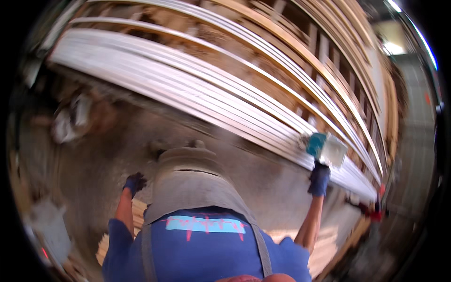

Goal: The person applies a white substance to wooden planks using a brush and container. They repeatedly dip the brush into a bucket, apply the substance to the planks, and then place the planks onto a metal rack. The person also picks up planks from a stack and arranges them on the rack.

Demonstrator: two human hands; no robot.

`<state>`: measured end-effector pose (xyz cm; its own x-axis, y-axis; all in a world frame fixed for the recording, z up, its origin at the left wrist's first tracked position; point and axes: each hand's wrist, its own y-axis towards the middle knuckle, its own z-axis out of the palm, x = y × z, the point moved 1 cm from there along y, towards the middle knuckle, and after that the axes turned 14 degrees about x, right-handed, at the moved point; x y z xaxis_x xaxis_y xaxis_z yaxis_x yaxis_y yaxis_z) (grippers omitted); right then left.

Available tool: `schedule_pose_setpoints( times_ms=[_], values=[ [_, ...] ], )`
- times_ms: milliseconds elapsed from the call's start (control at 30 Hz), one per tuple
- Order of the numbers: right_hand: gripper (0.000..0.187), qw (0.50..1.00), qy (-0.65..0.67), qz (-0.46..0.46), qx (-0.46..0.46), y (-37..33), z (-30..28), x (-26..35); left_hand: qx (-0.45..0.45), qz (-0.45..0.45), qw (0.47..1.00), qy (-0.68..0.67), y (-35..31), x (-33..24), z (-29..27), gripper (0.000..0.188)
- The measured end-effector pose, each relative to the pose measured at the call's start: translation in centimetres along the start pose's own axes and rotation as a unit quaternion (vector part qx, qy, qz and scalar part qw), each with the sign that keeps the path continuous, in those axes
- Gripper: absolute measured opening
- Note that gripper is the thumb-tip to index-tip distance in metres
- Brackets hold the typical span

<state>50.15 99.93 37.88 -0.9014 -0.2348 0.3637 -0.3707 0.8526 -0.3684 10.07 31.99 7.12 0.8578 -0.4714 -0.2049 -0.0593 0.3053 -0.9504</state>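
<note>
My right hand, in a dark blue glove, is closed on a teal and whitish tub-like container. Motion blur hides its exact kind and what is in it. The container is over the right part of a row of long white-coated boards, and I cannot tell whether it touches them. At my left side, my left hand hangs low in a dark glove. Its fingers look loosely apart, with nothing visible in them.
Beyond the white boards, more long wooden strips lie across a rack. Stacked light wood shows behind my right arm. A red and dark object sits near the boards' right end. A blurred whitish bundle is at left on the concrete floor.
</note>
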Motion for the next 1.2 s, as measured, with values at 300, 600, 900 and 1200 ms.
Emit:
schedule_pose_setpoints(
  times_ms=[300, 600, 900, 1200],
  values=[
    [0.020, 0.960, 0.023, -0.273, 0.057, 4.2, 10.9, 26.3, -0.039, 0.597, 0.699, 0.392, -13.7, -17.8, 12.6, 0.025],
    [0.034, 0.832, -0.058, -0.550, 0.035, 5.9, 24.5, 58.0, 0.022, 0.777, 0.459, 0.431, -36.9, -25.2, 16.1, 0.033],
    [0.032, 0.853, -0.009, -0.501, 0.145, 4.0, 30.3, 72.2, -0.068, 0.818, 0.206, 0.533, -48.3, -27.9, 15.3, 0.026],
    [0.029, 0.836, 0.096, -0.451, 0.296, 1.1, 34.1, 84.3, -0.115, 0.814, 0.232, 0.520, -46.8, -34.6, 11.2, 0.026]
  ],
)
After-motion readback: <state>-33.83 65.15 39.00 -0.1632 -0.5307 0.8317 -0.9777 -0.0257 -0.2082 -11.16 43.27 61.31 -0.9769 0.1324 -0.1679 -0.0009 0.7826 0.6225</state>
